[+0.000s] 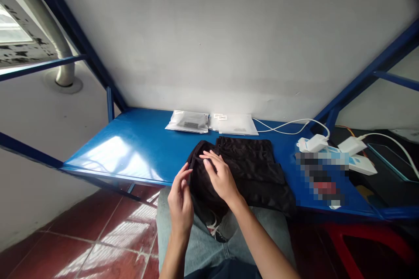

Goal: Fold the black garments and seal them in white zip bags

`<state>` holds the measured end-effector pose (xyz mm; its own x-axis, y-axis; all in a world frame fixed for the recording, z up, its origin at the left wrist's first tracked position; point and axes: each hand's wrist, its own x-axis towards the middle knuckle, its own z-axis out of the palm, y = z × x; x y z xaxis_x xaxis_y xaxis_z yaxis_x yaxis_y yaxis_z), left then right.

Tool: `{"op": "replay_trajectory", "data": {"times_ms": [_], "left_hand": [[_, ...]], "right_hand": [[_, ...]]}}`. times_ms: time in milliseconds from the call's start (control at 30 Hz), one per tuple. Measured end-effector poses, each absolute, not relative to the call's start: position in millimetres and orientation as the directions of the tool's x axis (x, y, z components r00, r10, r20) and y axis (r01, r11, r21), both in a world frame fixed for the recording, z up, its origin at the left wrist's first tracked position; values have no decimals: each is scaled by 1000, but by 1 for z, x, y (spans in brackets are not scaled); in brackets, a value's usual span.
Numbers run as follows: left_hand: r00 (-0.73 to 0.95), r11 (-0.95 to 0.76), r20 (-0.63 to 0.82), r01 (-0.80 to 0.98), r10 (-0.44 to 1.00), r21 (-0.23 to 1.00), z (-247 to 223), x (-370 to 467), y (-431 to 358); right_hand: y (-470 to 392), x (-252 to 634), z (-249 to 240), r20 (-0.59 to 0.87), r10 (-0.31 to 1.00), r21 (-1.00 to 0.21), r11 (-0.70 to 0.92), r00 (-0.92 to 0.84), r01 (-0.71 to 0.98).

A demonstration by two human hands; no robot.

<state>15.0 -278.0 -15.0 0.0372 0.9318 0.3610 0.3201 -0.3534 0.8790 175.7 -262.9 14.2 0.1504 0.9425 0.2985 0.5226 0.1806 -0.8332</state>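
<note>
Whitewashed wall (229, 30) fills most of what I see from where I stand, with red tiles (108, 218) on the floor below, striped by sunlight. Against the wall sits a long blue table (153, 130), flanked by a blue metal frame (88, 52) whose posts slant up on both sides. Someone sits close to its front edge in pale jeans (271, 231), with a red stool (369, 237) beneath the table on the right.

Black cloth (252, 161), probably clothing, lies on the table right in front of the person. Its right part is laid in flat, layered folds; its left part is bunched and droops over the front edge between the knees.

Both hands are at that bunched part. The right hand (222, 178) rests on top, back upward, fingers stretched out and thumb a little apart. The left hand (180, 194) is at the cloth's left edge, fingers loosely bent; I cannot tell whether it pinches any fabric.

Behind the cloth, near the wall, lie two frosted plastic bags (235, 124) with small white labels (222, 117). To the right, two white chargers (317, 143) are on a power strip (363, 165), one trailing a thin white cable (294, 123) toward the bags.
</note>
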Motion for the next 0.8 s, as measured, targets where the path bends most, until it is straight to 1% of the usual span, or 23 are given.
{"op": "replay_trajectory", "data": {"times_ms": [33,100,167,233,333,400,467,533,600,633,667,700,767,800], "left_hand": [[38,-346,352,308,935,886,-12,21,-277],[66,-341,337,303,939,890,-5,36,-272],[149,-371,340,337,929,866,3,56,-266],[251,-445,373,381,893,810,9,78,-259],[419,-586,426,409,802,699,13,111,-252],[533,-661,416,438,737,609,10,130,-251],[634,-721,368,488,680,491,4,145,-252],[691,-756,320,537,649,374,-4,153,-254],[708,-765,295,558,641,323,-11,156,-256],[709,-763,293,551,641,337,-13,156,-256],[711,-761,295,526,638,379,-14,154,-256],[708,-752,306,481,637,451,-15,152,-255],[632,-675,372,342,680,654,-14,147,-251],[534,-602,413,242,737,761,-14,143,-248]], "right_hand": [[-264,177,15,321,923,-879,207,212,429],[-268,182,13,334,878,-930,248,343,271],[-274,189,9,308,843,-951,254,440,179],[-283,198,2,260,827,-965,240,498,104],[-300,216,-6,217,816,-967,255,536,3],[-313,230,-8,248,778,-957,288,577,23],[-324,245,-8,318,703,-940,321,636,115],[-332,258,-9,386,642,-919,335,663,210],[-338,267,-11,421,649,-907,328,634,265],[-339,269,-12,428,671,-904,316,605,288],[-340,269,-12,435,697,-899,302,571,317],[-341,268,-11,445,716,-890,286,538,355],[-341,261,-2,486,727,-847,255,485,466],[-341,256,5,514,724,-813,241,460,529]]}}
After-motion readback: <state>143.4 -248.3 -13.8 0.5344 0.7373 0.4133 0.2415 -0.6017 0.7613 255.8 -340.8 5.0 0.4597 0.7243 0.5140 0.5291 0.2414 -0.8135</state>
